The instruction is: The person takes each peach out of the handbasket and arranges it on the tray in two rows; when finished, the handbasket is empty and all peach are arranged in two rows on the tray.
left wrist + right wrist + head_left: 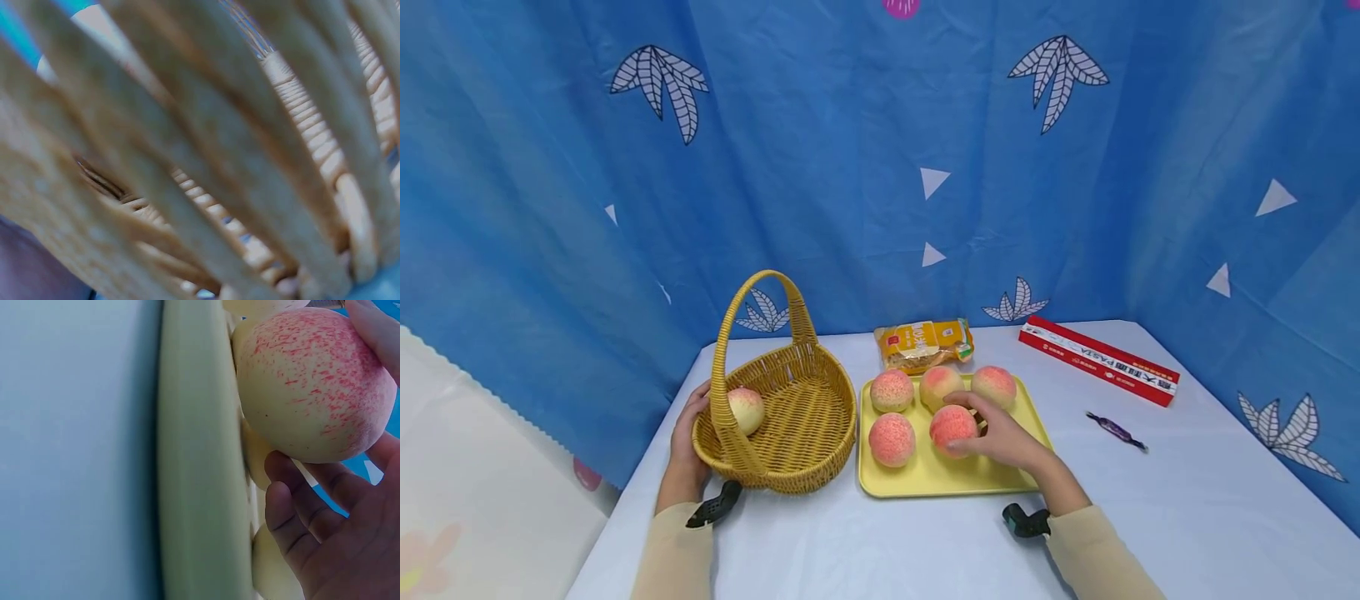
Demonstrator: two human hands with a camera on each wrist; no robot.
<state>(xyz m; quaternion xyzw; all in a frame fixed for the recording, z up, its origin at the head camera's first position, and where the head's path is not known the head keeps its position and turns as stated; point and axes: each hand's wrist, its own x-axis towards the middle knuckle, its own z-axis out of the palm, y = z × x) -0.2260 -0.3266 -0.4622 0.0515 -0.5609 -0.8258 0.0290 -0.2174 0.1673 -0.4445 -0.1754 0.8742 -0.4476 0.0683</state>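
At the left side of a yellow wicker basket [808, 417], my left hand [688, 433] holds the basket by its outer wall near the rim. One peach [747, 410] lies inside, partly behind the arched handle. The left wrist view is filled by the blurred basket weave [206, 144], and the fingers are hidden there. My right hand [1000, 432] grips a red-speckled peach [953, 430] over the yellow tray [917, 485]. In the right wrist view, thumb and fingers are around that peach [312, 387]. Several other peaches [892, 439] sit on the tray.
Behind the tray lies an orange food packet [925, 343]. To the right are a long red pasta box [1097, 360] and a small purple wrapped candy [1116, 428]. A blue curtain [865, 167] hangs behind the white table [850, 550].
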